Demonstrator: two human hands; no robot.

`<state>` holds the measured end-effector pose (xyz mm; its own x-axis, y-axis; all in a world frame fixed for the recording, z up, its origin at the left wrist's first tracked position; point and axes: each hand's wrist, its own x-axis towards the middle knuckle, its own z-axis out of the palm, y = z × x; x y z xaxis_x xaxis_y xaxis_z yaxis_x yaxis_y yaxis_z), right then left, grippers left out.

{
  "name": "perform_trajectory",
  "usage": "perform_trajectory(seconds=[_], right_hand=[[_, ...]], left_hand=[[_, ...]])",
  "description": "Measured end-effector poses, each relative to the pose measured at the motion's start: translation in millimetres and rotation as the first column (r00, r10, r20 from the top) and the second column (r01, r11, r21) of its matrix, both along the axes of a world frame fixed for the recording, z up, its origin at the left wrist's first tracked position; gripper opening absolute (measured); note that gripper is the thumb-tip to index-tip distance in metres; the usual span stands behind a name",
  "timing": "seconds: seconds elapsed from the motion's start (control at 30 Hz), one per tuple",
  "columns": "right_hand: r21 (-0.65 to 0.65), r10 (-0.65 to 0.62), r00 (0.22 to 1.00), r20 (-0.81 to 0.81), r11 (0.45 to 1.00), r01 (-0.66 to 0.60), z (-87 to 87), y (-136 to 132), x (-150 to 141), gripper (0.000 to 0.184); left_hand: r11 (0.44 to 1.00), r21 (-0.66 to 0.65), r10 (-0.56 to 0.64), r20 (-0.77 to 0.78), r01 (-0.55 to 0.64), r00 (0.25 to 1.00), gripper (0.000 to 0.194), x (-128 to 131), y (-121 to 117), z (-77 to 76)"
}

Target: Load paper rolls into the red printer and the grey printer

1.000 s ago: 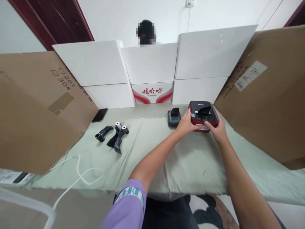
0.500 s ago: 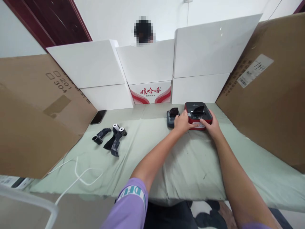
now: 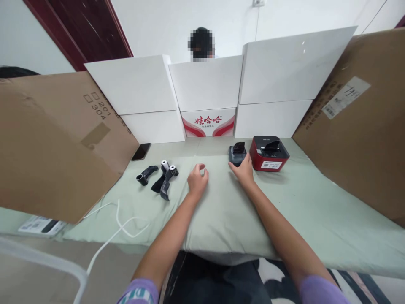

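Observation:
My right hand (image 3: 243,169) is closed around the near end of a small dark grey portable printer (image 3: 236,158), thumb at its front left and fingers along its right side. A black paper strip (image 3: 239,147) stands up from its top. Just to the right, a red and black label printer (image 3: 269,158) rests on the cloth, with another black strip sticking out of its slot. My left hand (image 3: 198,181) hovers over or rests on the cloth, thumb and fingers curled but apart, holding nothing. Several partly unwound black paper rolls (image 3: 167,173) lie left of it.
White boxes (image 3: 208,86) form a wall at the back, a person's head (image 3: 201,44) behind them. Cardboard panels stand on the left (image 3: 57,147) and right (image 3: 357,126). A phone (image 3: 141,151) lies back left. A white cable (image 3: 122,228) runs over the cloth's front left.
Both hands have come off the red printer. My left hand has moved left onto open cloth; my right hand has moved left to the small grey printer. The view has shifted slightly.

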<state>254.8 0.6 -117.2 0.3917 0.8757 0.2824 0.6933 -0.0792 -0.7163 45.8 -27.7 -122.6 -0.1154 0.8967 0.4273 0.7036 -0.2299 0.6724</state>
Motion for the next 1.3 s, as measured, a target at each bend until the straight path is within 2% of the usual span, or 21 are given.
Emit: perform_trajectory(seconds=[0.07,0.17,0.27,0.4,0.5,0.6,0.77,0.87,0.93,1.0,1.13,1.2,1.3], right_hand=[[-0.047,-0.09,0.996,-0.005,0.995,0.09,-1.4,14,-6,0.103],[0.045,-0.144,0.989,0.035,0.989,0.142,1.9,15,-14,0.095],[0.134,-0.065,0.998,0.021,0.989,0.061,3.7,-3,-33,0.092],[0.119,0.089,0.995,-0.043,0.989,-0.083,0.5,-38,-70,0.092],[0.103,0.168,0.984,-0.053,0.981,-0.162,-4.0,-59,-93,0.094],[0.097,0.167,0.985,-0.041,0.982,-0.162,-8.2,-70,-103,0.096],[0.063,0.163,0.987,0.004,0.985,-0.163,-9.7,-73,-101,0.098],[0.066,0.173,0.98,0.094,0.981,-0.18,-7.9,-70,-96,0.099],[0.089,0.234,0.964,0.13,0.965,-0.246,-7.4,-65,-90,0.104],[0.101,0.324,0.939,0.111,0.937,-0.335,-8.4,-59,-83,0.113],[0.086,0.462,0.886,0.034,0.882,-0.464,-13.7,-48,-69,0.128],[0.077,0.486,0.874,-0.008,0.872,-0.484,-16.6,-45,-66,0.134],[0.074,0.459,0.886,-0.071,0.888,-0.454,-19.2,-43,-66,0.138]], left_hand=[[0.999,0.005,0.052,0.041,-0.052,0.998,0.019,-6,6,2.5],[0.999,-0.05,0.022,0.065,-0.019,0.998,0.02,-9,11,4.2],[0.988,-0.12,-0.077,0.144,0.094,0.987,0.021,-12,13,3.3],[0.966,-0.171,-0.141,0.286,0.195,0.948,0.034,-18,17,3.5],[0.943,-0.215,-0.184,0.302,0.255,0.936,0.04,-23,21,3.9],[0.926,-0.243,-0.22,0.272,0.288,0.937,0.042,-26,21,3.5],[0.925,-0.255,-0.235,0.202,0.283,0.951,0.044,-27,18,3.0],[0.909,-0.257,-0.329,0.037,0.327,0.944,0.049,-29,14,2.2],[0.894,-0.276,-0.392,-0.095,0.354,0.915,0.054,-31,11,1.5],[0.888,-0.298,-0.412,-0.178,0.35,0.893,0.057,-32,7,1.2],[0.889,-0.319,-0.411,-0.242,0.328,0.879,0.061,-33,-3,1.4],[0.89,-0.325,-0.408,-0.259,0.319,0.875,0.063,-33,-8,1.3],[0.9,-0.325,-0.379,-0.257,0.29,0.889,0.062,-33,-12,0.7]])
